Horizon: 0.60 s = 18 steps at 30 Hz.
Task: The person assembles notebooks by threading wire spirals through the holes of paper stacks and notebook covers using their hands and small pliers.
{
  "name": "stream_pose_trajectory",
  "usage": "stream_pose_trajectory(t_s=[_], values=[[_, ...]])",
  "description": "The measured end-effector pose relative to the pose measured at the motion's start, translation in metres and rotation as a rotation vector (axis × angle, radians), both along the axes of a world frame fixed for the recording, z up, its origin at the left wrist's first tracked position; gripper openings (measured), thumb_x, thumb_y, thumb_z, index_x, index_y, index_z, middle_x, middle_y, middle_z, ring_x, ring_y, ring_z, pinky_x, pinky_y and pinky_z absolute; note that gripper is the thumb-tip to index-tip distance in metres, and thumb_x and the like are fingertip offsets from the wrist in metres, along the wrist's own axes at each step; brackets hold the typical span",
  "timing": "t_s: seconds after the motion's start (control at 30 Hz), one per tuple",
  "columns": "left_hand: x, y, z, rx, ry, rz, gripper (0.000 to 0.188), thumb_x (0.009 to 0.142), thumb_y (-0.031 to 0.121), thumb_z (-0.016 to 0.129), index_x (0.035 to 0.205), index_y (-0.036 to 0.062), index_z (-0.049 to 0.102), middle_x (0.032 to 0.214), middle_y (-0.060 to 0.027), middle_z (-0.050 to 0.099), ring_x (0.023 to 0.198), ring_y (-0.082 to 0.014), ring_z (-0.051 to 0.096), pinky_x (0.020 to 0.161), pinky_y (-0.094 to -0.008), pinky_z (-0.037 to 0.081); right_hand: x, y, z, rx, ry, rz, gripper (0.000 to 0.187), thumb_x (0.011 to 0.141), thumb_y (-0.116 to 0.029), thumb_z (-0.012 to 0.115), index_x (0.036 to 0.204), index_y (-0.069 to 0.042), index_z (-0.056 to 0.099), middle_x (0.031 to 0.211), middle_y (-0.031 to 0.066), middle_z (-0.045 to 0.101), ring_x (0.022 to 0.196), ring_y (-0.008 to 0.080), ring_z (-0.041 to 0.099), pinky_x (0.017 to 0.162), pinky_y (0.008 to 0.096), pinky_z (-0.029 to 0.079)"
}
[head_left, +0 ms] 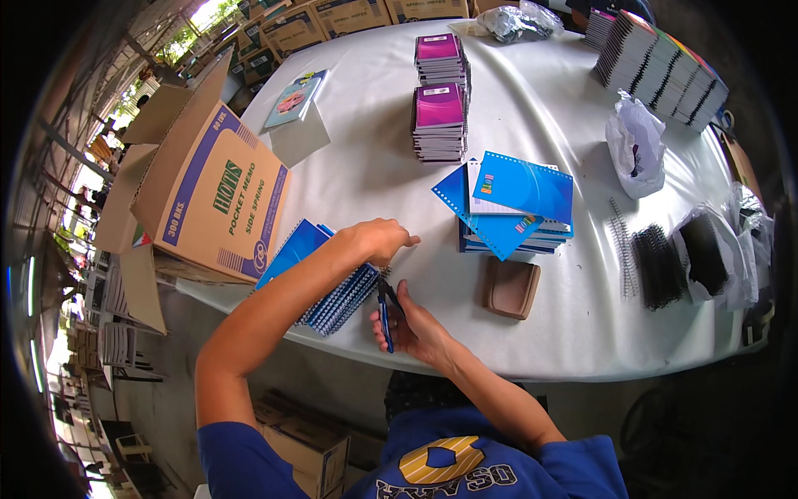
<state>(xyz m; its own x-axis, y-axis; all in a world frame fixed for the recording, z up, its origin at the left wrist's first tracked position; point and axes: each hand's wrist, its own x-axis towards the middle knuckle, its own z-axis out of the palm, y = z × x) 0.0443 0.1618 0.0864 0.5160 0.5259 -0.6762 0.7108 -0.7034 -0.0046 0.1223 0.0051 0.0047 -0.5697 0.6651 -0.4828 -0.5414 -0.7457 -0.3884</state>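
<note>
My right hand (420, 333) is closed round blue-handled pliers (385, 320), with the jaws pointing away from me. Their tips are close to the spiral edge of a stack of blue spiral notebooks (337, 301) near the table's front edge. Above that stack my left hand (384, 239) reaches across with curled fingers; what they hold, if anything, is hidden. To the right, loose punched blue covers and sheets (519, 187) lie fanned on a pile of unbound notebooks. A small brown open box (511, 289) sits in front of that pile.
A large open carton (220, 187) stands at the left. Two stacks of purple notebooks (440, 108) rise mid-table. At the right are black wire spirals (658, 266), a white plastic bag (636, 145) and tall notebook stacks (661, 71). More cartons (353, 17) line the far edge.
</note>
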Motion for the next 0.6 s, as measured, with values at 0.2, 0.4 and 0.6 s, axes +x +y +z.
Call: stream_pose_trajectory(t_s=[0.2,0.4,0.6], values=[[0.004,-0.002,-0.002,0.105,-0.12,-0.113,0.088,0.067,-0.014,0.057,0.145,0.0241,0.044,0.145,-0.0169,0.045,0.11,-0.0384,0.061,0.092,-0.0439,0.052,0.005,0.002,-0.016,-0.053,0.096,0.008,0.073,0.092,-0.073,0.032,0.089,-0.003,0.054,0.068,0.0012,0.04,0.057,0.0142,0.036,0.052,0.028,0.032],[0.001,-0.003,-0.01,0.181,-0.174,-0.148,0.082,0.069,-0.012,0.056,0.142,0.0226,0.048,0.143,-0.0169,0.047,0.102,-0.0369,0.064,0.084,-0.0434,0.055,0.001,-0.006,-0.003,-0.068,-0.069,0.021,0.077,0.093,-0.072,0.031,0.094,0.0,0.056,0.075,0.0074,0.054,0.065,0.0203,0.055,0.06,0.0338,0.049],[0.008,-0.017,-0.004,0.209,-0.042,-0.105,0.075,0.076,0.003,0.065,0.146,0.0169,0.041,0.139,-0.0209,0.049,0.102,-0.0365,0.065,0.083,-0.0429,0.054,0.002,0.003,-0.009,-0.114,-0.016,0.049,0.078,0.092,-0.073,0.031,0.095,0.001,0.057,0.078,0.009,0.057,0.068,0.0226,0.057,0.064,0.0359,0.051]])
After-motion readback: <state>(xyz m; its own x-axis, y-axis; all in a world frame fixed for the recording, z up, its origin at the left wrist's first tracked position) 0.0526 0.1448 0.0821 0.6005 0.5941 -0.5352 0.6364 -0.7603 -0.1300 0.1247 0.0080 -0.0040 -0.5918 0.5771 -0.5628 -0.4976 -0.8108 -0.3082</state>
